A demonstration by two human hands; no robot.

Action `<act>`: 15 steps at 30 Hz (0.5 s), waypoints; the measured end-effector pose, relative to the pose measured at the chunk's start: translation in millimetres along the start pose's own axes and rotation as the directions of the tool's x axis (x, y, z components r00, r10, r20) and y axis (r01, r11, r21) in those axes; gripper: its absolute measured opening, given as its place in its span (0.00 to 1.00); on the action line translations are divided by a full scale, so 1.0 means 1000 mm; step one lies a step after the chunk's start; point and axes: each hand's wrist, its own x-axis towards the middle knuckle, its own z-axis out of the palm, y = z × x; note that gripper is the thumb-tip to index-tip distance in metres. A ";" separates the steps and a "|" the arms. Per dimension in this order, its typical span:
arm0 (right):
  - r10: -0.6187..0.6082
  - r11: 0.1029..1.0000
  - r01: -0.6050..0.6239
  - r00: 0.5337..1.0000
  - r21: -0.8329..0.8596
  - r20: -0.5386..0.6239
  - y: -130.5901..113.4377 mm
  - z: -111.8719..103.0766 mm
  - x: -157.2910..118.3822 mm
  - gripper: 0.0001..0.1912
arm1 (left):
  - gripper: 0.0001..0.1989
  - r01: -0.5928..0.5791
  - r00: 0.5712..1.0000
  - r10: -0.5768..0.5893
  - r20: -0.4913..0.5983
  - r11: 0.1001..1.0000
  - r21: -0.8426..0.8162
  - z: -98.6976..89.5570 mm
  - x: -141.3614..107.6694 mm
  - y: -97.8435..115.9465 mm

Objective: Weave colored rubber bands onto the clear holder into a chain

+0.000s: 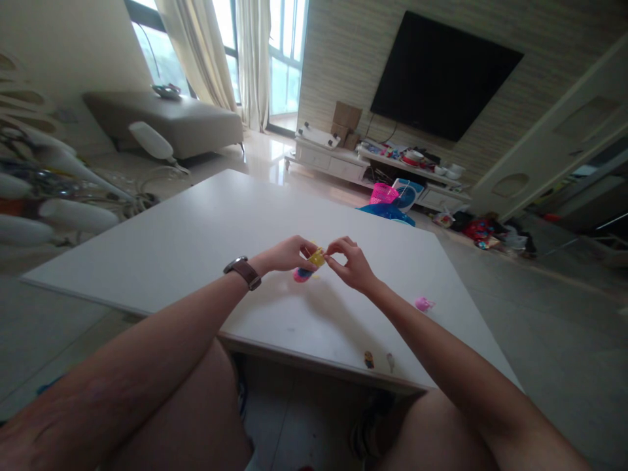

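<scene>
My left hand [297, 254], with a watch on its wrist, is closed round a small toy-like piece [316, 257] that is yellow at its upper end and blue and pink below. It holds the piece a little above the white table. Thumb and forefinger of my right hand [351, 263] are pinched together at the piece's yellow end. Whatever sits between those fingertips is too small to make out. On the table to the right lies a small pink object [422, 303]. Near the front edge are a small yellow and dark figure [369, 359] and a small pale item [390, 362].
The white table [196, 222] spreads out before my knees. Beyond it stand a blue and pink item [385, 203], a low cabinet [333, 160] with clutter, and a wall television [444, 75]. White lamp-like parts [81, 212] are at the left, near a bench [167, 121].
</scene>
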 end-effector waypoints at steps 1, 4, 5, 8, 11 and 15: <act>0.005 1.000 -0.005 1.000 0.000 -0.011 -0.001 -0.001 0.000 0.01 | 0.12 0.003 1.000 -0.003 0.002 1.000 0.002 0.000 0.000 0.001; -0.005 1.000 0.004 0.999 -0.026 -0.037 -0.006 -0.005 0.002 0.03 | 0.12 0.007 1.000 -0.007 0.009 1.000 0.005 0.000 -0.001 0.001; -0.010 0.999 0.008 0.999 -0.039 -0.047 -0.006 -0.006 0.003 0.03 | 0.13 0.007 1.000 -0.007 0.012 1.000 0.004 0.000 -0.001 0.001; -0.030 0.997 0.028 0.999 -0.077 -0.028 -0.005 -0.008 0.006 0.04 | 0.14 0.011 1.000 -0.011 0.009 1.000 -0.005 0.002 -0.001 -0.001; -0.053 0.995 0.056 0.998 -0.078 0.033 0.000 -0.007 0.009 0.04 | 0.13 0.026 1.000 -0.026 -0.006 1.000 0.004 0.004 0.001 -0.004; -0.068 0.997 0.069 0.997 -0.040 0.024 0.002 -0.007 0.009 0.05 | 0.13 0.011 1.000 -0.011 -0.013 1.000 -0.006 0.006 0.002 -0.006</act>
